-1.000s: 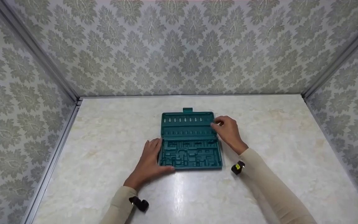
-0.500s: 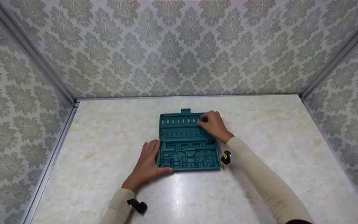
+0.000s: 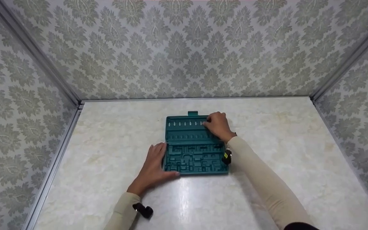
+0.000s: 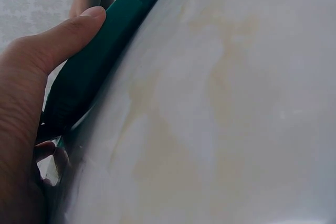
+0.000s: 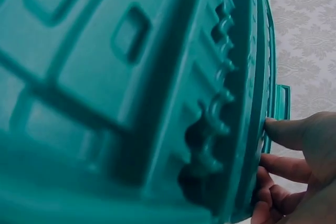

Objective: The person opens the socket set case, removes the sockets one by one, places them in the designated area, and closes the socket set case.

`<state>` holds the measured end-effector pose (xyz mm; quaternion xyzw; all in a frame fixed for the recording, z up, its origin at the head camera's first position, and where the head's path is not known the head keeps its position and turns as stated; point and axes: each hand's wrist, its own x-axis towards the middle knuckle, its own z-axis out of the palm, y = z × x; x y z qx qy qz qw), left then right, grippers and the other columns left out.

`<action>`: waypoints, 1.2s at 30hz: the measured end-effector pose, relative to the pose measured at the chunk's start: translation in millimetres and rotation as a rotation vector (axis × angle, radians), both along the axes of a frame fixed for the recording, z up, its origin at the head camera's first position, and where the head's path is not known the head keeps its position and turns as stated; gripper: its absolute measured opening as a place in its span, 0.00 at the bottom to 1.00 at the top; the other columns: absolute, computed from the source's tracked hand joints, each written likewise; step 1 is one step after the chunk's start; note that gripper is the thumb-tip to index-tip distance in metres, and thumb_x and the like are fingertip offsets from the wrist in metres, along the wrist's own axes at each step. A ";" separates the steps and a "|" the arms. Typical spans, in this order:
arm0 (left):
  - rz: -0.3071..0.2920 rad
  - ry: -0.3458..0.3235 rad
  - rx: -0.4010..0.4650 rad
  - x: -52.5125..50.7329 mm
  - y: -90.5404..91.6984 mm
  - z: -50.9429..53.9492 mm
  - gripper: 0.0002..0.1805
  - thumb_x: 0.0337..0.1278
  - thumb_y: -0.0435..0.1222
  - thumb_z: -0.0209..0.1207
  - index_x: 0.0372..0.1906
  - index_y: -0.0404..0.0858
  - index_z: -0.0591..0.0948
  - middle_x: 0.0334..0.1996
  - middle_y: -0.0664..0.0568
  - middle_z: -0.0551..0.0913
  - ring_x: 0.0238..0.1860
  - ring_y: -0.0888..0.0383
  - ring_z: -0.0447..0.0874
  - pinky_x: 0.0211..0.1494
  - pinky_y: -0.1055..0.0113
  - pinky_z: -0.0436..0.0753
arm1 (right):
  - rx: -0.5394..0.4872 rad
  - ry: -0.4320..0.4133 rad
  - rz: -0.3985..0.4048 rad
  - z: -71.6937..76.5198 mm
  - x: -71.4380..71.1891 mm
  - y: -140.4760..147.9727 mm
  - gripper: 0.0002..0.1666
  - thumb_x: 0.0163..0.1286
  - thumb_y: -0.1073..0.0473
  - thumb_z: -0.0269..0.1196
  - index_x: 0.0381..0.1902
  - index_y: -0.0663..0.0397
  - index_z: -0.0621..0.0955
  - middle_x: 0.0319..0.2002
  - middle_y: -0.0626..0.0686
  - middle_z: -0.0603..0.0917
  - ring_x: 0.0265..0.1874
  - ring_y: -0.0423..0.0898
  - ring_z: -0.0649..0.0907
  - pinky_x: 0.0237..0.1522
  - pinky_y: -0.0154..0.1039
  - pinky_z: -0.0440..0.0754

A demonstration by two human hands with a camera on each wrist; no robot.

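Observation:
A green plastic tool case (image 3: 196,173) lies opened flat on the table, its lid half away from me. Small silver bits (image 3: 185,123) stand in a row in the lid. My left hand (image 3: 153,166) holds the near left corner, thumb along the front edge; the left wrist view shows that thumb on the case's rim. At the right end of the bit row is my right hand (image 3: 219,124), fingers curled. In the right wrist view its thumb (image 5: 289,132) and fingers meet the lid; whether a bit is between them is hidden.
The case's near half (image 3: 200,158) has moulded recesses. A latch tab (image 3: 192,113) sticks out from the lid's far edge. Patterned walls (image 3: 184,48) enclose the marbled table (image 3: 113,134) at the back and sides.
My right hand has moved left from the lid's right edge onto the bit row, covering its right end. My left hand stays at the near left corner of the case.

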<state>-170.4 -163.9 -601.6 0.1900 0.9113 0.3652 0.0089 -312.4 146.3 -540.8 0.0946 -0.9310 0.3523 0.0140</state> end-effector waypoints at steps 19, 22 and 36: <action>0.028 -0.047 0.008 4.4 1.6 2.7 0.76 0.44 0.71 0.77 0.91 0.38 0.53 0.88 0.43 0.57 0.90 0.42 0.42 0.90 0.43 0.43 | -0.144 -0.037 -0.063 -3.7 5.8 4.1 0.06 0.77 0.69 0.68 0.46 0.69 0.89 0.45 0.65 0.89 0.46 0.61 0.87 0.55 0.59 0.86; 0.020 -0.027 0.006 2.3 1.2 2.2 0.75 0.45 0.70 0.77 0.90 0.36 0.54 0.87 0.41 0.59 0.89 0.41 0.46 0.90 0.43 0.43 | -0.160 -0.036 -0.060 -3.0 5.8 5.0 0.08 0.78 0.68 0.69 0.48 0.70 0.90 0.47 0.66 0.90 0.47 0.61 0.88 0.56 0.59 0.87; 0.011 -0.018 -0.012 2.0 0.2 0.7 0.76 0.46 0.72 0.75 0.91 0.38 0.53 0.87 0.44 0.59 0.89 0.44 0.47 0.91 0.46 0.40 | -0.374 0.015 -0.160 14.2 15.9 30.5 0.11 0.79 0.63 0.69 0.51 0.66 0.90 0.49 0.62 0.91 0.49 0.55 0.88 0.54 0.49 0.86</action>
